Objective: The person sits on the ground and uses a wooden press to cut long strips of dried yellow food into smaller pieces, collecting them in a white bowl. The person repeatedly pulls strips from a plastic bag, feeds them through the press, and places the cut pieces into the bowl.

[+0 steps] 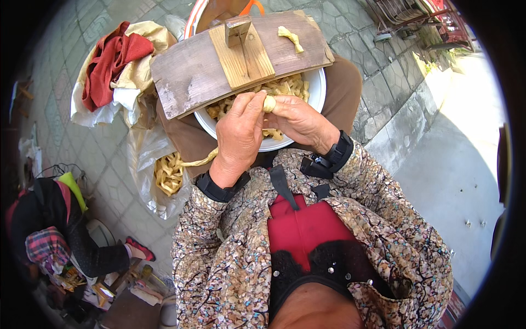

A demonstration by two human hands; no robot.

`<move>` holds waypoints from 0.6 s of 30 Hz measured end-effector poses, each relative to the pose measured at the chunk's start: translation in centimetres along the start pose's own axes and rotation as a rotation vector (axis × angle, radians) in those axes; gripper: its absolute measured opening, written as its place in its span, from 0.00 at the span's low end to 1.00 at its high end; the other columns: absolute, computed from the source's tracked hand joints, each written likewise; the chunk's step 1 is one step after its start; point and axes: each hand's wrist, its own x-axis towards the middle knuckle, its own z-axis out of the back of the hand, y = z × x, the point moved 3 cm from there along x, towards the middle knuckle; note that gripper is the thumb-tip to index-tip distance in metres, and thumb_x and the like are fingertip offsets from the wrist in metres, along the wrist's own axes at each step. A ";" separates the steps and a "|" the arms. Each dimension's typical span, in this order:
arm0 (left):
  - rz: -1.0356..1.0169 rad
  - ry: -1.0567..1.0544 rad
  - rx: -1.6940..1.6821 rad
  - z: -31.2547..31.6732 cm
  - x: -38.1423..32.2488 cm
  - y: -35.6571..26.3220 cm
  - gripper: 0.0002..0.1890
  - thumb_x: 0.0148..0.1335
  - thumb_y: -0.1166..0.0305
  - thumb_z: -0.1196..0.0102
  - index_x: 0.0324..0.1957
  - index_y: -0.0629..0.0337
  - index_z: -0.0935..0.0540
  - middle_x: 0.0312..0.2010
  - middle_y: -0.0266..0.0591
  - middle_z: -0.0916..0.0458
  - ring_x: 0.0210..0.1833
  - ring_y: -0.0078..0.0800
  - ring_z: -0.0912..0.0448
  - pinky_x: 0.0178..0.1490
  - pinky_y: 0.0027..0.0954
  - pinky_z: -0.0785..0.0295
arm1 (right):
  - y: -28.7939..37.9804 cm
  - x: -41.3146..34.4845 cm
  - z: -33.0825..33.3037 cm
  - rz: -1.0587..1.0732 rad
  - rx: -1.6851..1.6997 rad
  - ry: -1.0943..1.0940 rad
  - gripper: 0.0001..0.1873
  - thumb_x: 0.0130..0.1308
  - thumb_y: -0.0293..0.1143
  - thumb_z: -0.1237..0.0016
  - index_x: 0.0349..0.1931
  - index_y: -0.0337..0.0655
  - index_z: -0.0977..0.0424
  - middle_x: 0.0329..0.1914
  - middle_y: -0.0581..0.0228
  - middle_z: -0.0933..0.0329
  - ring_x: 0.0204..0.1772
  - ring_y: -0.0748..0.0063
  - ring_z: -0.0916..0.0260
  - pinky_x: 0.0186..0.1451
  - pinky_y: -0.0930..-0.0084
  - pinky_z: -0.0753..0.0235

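Observation:
Between my two hands I pinch a small pale-yellow piece of wound strip (269, 104), above a white basin (316, 88). My left hand (242, 123) grips its left side, and a long strip (201, 161) trails from under that wrist to a coil of strip (168, 174) in a clear plastic bag (144, 154). On the piece's right side are the fingertips of my right hand (302, 121). Short folded yellow pieces (287, 87) fill the basin. A wooden board (185, 76) lies across it, carrying a paler wood block with an upright post (237, 32) and one loose knotted piece (291, 39).
A red cloth (115, 66) lies over crumpled paper sacking (150, 35) at the left. Behind the board stands a container with an orange handle (252, 7). Another person (61, 226) sits at lower left among scattered items. A wheeled metal frame (419, 20) is at upper right.

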 end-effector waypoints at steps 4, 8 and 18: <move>0.186 0.157 -0.209 0.6 0.4 -0.6 0.20 0.61 0.75 0.43 0.56 0.64 0.24 0.48 0.50 0.22 0.48 0.50 0.20 0.48 0.37 0.24 | 0.6 -0.3 -0.4 0.013 0.064 0.091 0.11 0.70 0.30 0.51 0.48 0.36 0.21 0.51 0.65 0.23 0.51 0.76 0.26 0.57 0.75 0.27; 0.256 0.152 -0.108 1.0 1.5 -1.6 0.15 0.62 0.72 0.45 0.51 0.63 0.23 0.47 0.50 0.21 0.42 0.49 0.19 0.43 0.41 0.25 | 2.7 -0.4 -1.1 0.470 -0.644 -0.072 0.07 0.65 0.22 0.53 0.38 0.33 0.21 0.51 0.60 0.25 0.55 0.66 0.29 0.58 0.69 0.29; 0.729 0.223 -0.935 0.1 -1.8 0.6 0.09 0.70 0.69 0.48 0.41 0.66 0.21 0.21 0.36 0.26 0.23 0.22 0.29 0.28 0.29 0.33 | 6.4 0.5 -0.1 0.764 -0.290 -0.292 0.05 0.65 0.24 0.48 0.36 0.31 0.21 0.52 0.61 0.28 0.53 0.72 0.29 0.56 0.74 0.28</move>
